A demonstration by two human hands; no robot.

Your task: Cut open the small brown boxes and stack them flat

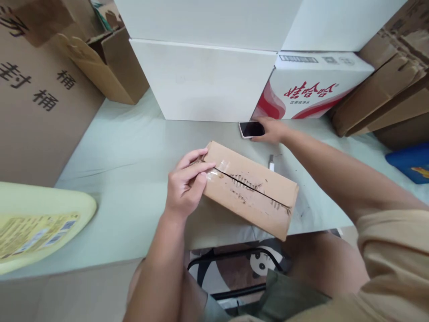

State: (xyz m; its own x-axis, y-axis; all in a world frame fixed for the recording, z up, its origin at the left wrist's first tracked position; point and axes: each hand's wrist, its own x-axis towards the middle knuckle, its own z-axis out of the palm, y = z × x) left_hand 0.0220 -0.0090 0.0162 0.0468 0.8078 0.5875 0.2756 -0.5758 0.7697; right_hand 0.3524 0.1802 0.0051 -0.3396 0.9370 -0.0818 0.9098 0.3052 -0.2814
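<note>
My left hand (187, 181) grips the left end of a small brown cardboard box (256, 199), its fingers on the top and side. The box lies slanted near the front edge of the cloth-covered table, with a dark slit along its upper face and bits of torn tape. Farther off, my right hand (272, 130) has its fingers and thumb round the right end of a smartphone (250, 129), which lies dark screen up. Just behind the box is a small white-handled tool (271, 163), partly hidden by it; its kind is hard to make out.
Large white boxes (214, 82) stand stacked at the back, beside a red-and-white carton (311, 87). Brown cartons rise at the left (43, 98) and right (382, 94). A pale yellow bottle (43, 219) lies at the front left, a blue item (407, 161) at the far right.
</note>
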